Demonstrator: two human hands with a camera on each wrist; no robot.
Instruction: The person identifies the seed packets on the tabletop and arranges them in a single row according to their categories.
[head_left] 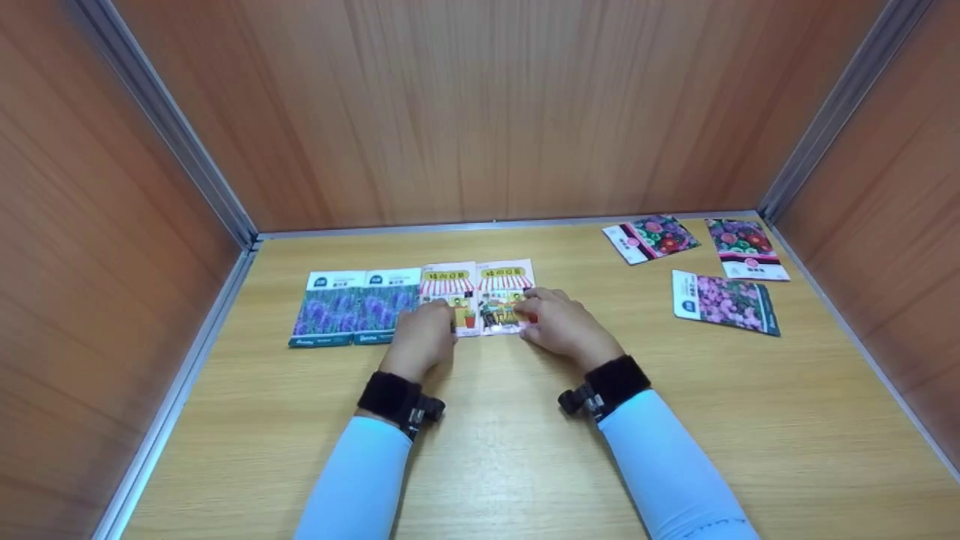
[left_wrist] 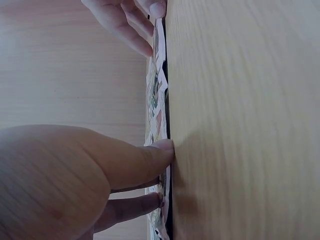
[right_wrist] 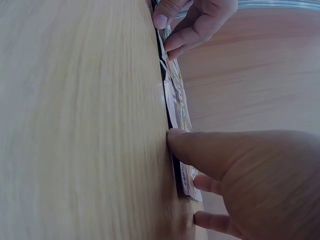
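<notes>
In the head view, two seed packets with a striped-awning picture lie flat side by side, a left awning packet (head_left: pixel 448 279) and a right awning packet (head_left: pixel 505 281). My left hand (head_left: pixel 424 337) rests at the left awning packet, thumb at its near edge and fingers on top. My right hand (head_left: pixel 562 322) touches the right awning packet around its near right corner, with the thumb (right_wrist: pixel 187 145) against the near edge in the right wrist view. Two purple-flower seed packets (head_left: pixel 326 311) adjoin on the left, one partly behind my left hand.
Toward the right lie a tilted mixed-flower packet (head_left: pixel 651 238), another mixed-flower packet (head_left: pixel 746 244) and a pink-flower packet (head_left: pixel 727 301). Wooden panels (head_left: pixel 495 112) with metal edging enclose the table (head_left: pixel 495 465) at the back and both sides.
</notes>
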